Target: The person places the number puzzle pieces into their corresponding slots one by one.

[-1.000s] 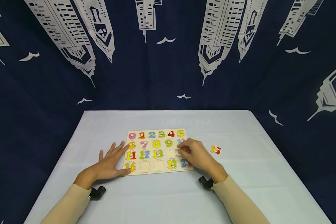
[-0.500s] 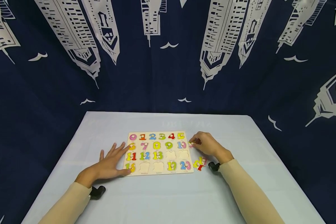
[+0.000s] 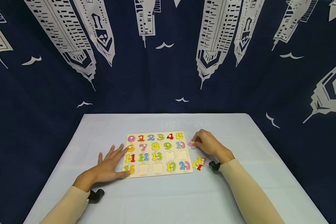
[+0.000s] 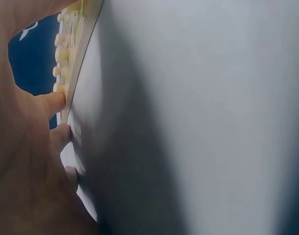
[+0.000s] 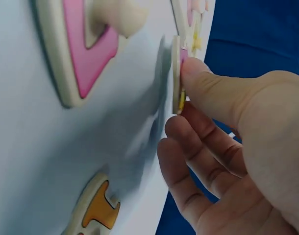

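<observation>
A wooden number puzzle board (image 3: 149,175) lies on the table, with knobbed number pieces in most of its recesses. Several recesses in the two nearer rows are bare. My left hand (image 3: 107,166) is spread over the board's left edge, fingertips and thumb resting on it; the left wrist view shows the board's edge (image 4: 81,58) beside the fingers. Just off the board's right edge, my right hand (image 3: 210,144) pinches a pink-and-yellow number piece (image 5: 177,73) between thumb and fingers. Its digits cannot be read fully. In the head view this piece (image 3: 191,145) is partly covered.
Loose number pieces (image 3: 199,163), yellow, pink and red, lie close together by the board's lower right corner. An orange number piece (image 5: 101,208) lies near my right hand in the right wrist view. White cloth (image 3: 156,202) covers the table; a dark blue patterned curtain (image 3: 145,81) hangs behind.
My right hand has moved right, from above the board to beyond its right edge, and now pinches the pink-and-yellow number piece. My left hand has stayed on the board.
</observation>
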The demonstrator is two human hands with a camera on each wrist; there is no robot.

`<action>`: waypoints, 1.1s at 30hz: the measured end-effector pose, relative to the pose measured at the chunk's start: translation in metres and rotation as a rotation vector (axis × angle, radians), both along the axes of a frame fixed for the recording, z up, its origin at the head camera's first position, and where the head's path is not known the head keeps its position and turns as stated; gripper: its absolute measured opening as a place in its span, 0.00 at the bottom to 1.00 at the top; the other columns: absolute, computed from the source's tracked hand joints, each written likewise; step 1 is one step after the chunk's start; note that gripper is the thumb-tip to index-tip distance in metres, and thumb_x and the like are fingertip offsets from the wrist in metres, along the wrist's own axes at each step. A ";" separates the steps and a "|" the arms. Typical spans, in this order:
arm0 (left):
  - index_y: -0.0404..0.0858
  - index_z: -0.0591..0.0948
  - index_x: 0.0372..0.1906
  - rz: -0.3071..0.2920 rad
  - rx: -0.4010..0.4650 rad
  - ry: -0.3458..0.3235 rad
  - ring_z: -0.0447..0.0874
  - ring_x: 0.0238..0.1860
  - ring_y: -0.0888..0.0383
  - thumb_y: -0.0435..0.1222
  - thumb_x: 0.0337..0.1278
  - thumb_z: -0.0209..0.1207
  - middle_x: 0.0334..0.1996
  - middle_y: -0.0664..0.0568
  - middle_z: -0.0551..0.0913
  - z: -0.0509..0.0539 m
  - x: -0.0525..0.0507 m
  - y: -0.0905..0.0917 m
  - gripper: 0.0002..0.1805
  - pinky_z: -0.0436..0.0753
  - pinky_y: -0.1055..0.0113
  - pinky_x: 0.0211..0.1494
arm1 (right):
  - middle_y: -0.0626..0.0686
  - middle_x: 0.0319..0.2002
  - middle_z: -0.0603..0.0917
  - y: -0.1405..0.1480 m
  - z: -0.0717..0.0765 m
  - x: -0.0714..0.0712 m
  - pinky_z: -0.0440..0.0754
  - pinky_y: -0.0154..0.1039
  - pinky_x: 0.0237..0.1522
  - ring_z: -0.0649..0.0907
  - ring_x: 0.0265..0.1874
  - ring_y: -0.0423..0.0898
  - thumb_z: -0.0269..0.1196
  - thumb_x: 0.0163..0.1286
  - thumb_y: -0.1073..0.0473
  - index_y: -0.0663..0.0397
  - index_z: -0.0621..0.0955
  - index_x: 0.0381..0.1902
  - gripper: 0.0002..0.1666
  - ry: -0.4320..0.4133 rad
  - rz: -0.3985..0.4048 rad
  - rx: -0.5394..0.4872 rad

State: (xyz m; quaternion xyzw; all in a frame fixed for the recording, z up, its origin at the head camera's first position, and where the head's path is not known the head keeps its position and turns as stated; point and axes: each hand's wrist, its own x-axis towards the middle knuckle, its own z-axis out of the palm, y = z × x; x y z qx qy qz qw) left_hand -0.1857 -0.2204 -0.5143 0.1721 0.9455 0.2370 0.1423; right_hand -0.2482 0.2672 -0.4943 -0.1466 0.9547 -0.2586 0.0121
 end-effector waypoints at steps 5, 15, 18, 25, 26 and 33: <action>0.49 0.57 0.97 0.011 -0.005 -0.001 0.32 0.97 0.25 0.67 0.62 0.75 0.99 0.40 0.46 0.000 0.002 -0.002 0.66 0.27 0.07 0.85 | 0.55 0.51 0.89 -0.010 0.006 0.009 0.88 0.44 0.53 0.87 0.46 0.46 0.75 0.83 0.61 0.54 0.90 0.48 0.03 0.067 0.023 -0.055; 0.50 0.57 0.98 0.005 -0.014 -0.003 0.31 0.98 0.27 0.68 0.62 0.75 1.00 0.42 0.45 0.001 -0.001 -0.002 0.66 0.26 0.08 0.85 | 0.51 0.48 0.88 -0.059 0.007 0.034 0.85 0.32 0.44 0.84 0.40 0.39 0.77 0.81 0.60 0.52 0.89 0.47 0.05 0.049 0.117 -0.128; 0.49 0.57 0.97 0.004 -0.015 -0.005 0.31 0.98 0.25 0.67 0.63 0.75 0.99 0.41 0.45 0.001 0.000 -0.001 0.66 0.26 0.08 0.85 | 0.50 0.44 0.87 -0.072 0.000 0.037 0.85 0.31 0.39 0.83 0.35 0.38 0.77 0.81 0.60 0.53 0.88 0.47 0.05 0.033 0.165 -0.133; 0.50 0.56 0.98 -0.002 0.000 -0.023 0.31 0.98 0.26 0.67 0.63 0.76 0.99 0.41 0.45 -0.001 0.001 -0.002 0.66 0.26 0.08 0.85 | 0.48 0.40 0.85 -0.092 -0.013 0.038 0.83 0.29 0.37 0.80 0.34 0.37 0.79 0.79 0.61 0.53 0.89 0.44 0.06 0.045 0.194 -0.117; 0.50 0.56 0.98 -0.001 -0.001 -0.025 0.30 0.98 0.26 0.67 0.63 0.75 0.99 0.42 0.44 -0.001 0.001 -0.002 0.66 0.25 0.08 0.85 | 0.48 0.40 0.85 -0.093 -0.014 0.038 0.83 0.29 0.37 0.80 0.34 0.37 0.79 0.79 0.61 0.54 0.90 0.44 0.06 0.051 0.192 -0.115; 0.50 0.55 0.98 0.001 -0.013 -0.028 0.30 0.98 0.26 0.68 0.63 0.75 0.99 0.41 0.44 -0.001 0.000 -0.001 0.67 0.26 0.08 0.85 | 0.49 0.41 0.85 -0.100 -0.015 0.037 0.82 0.30 0.39 0.79 0.36 0.39 0.80 0.78 0.59 0.52 0.91 0.43 0.06 0.078 0.182 -0.071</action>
